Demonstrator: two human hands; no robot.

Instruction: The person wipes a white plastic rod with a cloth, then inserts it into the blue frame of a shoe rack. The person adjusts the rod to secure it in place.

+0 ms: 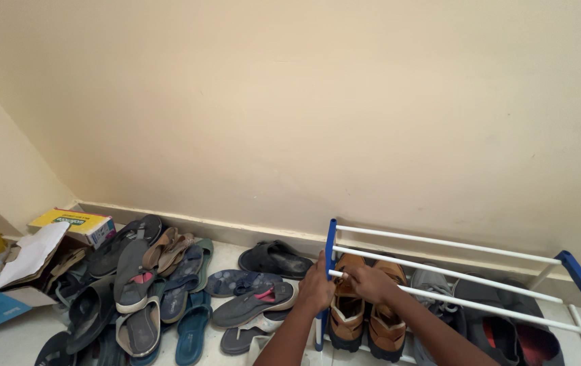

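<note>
Forearms enter at bottom centre, nearest the lens. Left hand is wrapped around the blue end post of the shoe rack. Right hand is pinched narrow on the front white rail, right at its joint with the post. Looks like seating or checking that joint; the next move likely needs a push along the rail. Rack sits against the wall, long axis left-right, rails sloping down to the right. Brown sandals sit below, toes to the wall. Loose slipper pile to the left.
</note>
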